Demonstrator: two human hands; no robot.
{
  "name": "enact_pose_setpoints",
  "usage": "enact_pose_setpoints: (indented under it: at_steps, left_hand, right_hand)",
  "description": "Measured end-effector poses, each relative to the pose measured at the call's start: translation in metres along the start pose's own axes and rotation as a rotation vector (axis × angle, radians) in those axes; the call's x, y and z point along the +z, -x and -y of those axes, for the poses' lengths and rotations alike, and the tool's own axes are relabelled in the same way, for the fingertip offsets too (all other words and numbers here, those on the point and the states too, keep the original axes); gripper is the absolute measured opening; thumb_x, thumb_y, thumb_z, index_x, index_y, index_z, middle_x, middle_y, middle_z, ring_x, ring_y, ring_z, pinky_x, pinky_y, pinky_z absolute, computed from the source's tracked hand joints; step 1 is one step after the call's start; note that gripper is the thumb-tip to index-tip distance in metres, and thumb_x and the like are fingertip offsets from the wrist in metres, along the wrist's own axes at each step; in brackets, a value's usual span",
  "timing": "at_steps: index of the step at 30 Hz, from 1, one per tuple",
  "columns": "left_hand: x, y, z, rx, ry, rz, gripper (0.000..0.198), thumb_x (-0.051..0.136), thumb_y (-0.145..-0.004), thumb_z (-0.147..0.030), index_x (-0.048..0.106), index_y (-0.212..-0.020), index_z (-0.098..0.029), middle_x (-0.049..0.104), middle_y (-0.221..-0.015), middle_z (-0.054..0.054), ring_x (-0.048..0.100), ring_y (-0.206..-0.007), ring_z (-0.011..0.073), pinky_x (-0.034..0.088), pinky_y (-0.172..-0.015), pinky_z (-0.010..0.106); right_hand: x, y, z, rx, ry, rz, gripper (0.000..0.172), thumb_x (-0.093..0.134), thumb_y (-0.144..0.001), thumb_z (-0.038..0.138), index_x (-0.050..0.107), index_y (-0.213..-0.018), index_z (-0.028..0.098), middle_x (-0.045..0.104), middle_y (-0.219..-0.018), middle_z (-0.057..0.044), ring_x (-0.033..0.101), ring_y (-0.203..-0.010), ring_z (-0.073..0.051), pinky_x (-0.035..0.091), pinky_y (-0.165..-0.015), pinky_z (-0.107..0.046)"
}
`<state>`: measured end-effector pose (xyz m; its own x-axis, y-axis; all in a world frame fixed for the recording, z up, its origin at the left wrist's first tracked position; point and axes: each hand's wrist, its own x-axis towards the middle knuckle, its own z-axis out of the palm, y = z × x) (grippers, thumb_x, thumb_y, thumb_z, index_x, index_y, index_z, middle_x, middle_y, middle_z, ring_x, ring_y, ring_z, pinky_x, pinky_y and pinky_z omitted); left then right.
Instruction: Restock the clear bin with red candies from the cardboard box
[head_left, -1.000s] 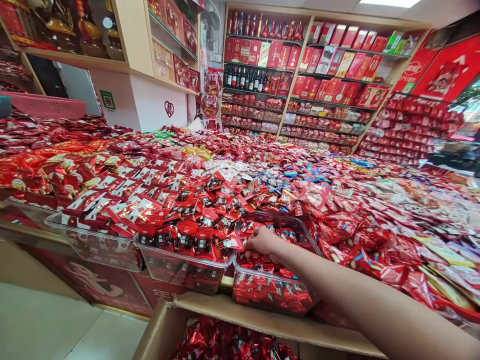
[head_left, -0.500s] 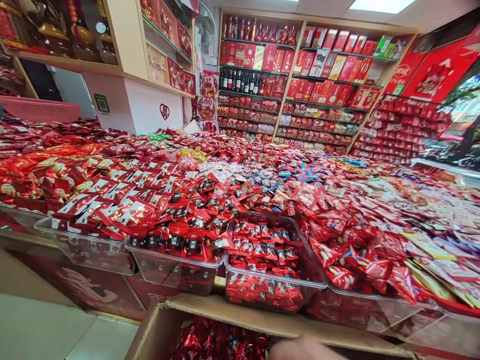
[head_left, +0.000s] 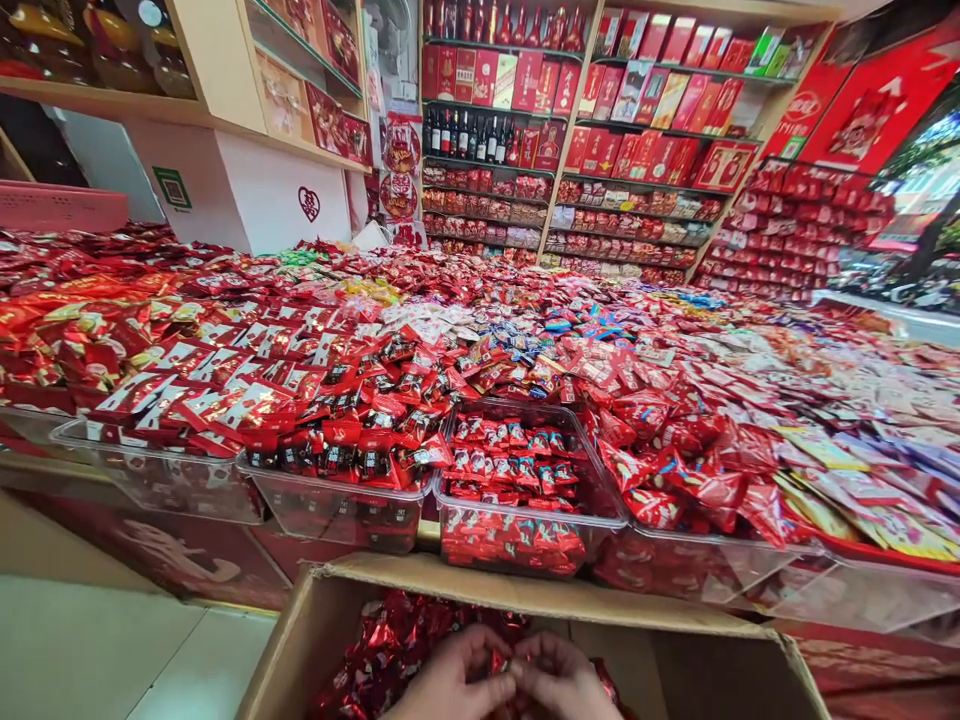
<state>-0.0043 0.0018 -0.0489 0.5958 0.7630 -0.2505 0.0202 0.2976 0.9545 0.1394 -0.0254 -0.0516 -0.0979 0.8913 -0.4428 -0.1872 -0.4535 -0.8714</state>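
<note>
Red foil-like wrapping glints between a person's two hands above an open cardboard box (head_left: 562, 597); the left hand (head_left: 465, 680) is drawn in to a narrow pinch, thumb and forefinger closed on a small red-wrapped sweet (head_left: 498, 662); the right hand (head_left: 559, 680) is curled small, its fingertips meeting the left's at the same spot, though whether it grips the wrapper as well cannot be told. More shiny wrapped sweets (head_left: 397, 635) lie loose in the box below and to the left of the hands; just beyond its far edge stands a clear plastic tub (head_left: 532, 517), where small red packets (head_left: 510, 465) sit in rows.

By the look of it, the piece should be very light, with a thin, crackly, rather slick wrapper that bends easily and may slide under a flat or loose touch; the filling is hidden, so its hardness is a guess, but a gentle squeeze should do no harm. Fingertips would do best on the plump middle, or on a crimped end if it has one; a hard pull on the ends could split the wrap.
</note>
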Motion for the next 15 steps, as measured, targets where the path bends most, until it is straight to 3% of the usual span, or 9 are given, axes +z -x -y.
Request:
enact_pose_setpoints:
  at_steps: [6,15]
  left_hand:
    - [0.009,0.006,-0.020,0.003,0.133,-0.107,0.021,0.063,-0.060,-0.023,0.049,-0.075,-0.017,0.059,-0.059,-0.004,0.056,-0.054,0.0105,0.041,-0.054,0.024]
    - [0.013,0.012,-0.039,-0.063,0.218,-0.086,0.018,0.057,-0.068,-0.027,0.052,-0.082,-0.017,0.063,-0.061,-0.003,0.061,-0.058,0.0127,0.036,-0.046,0.018]
  right_hand:
    - [-0.004,0.008,0.008,-0.037,-0.201,-0.073,0.030,0.071,-0.047,0.031,0.060,-0.069,0.013,0.061,-0.054,-0.001,0.054,-0.045,-0.011,0.039,-0.048,-0.024]
    - [-0.003,0.020,0.024,-0.098,-0.210,-0.093,0.024,0.066,-0.057,0.033,0.062,-0.071,0.014,0.060,-0.057,-0.001,0.050,-0.049,-0.011,0.039,-0.052,-0.025]
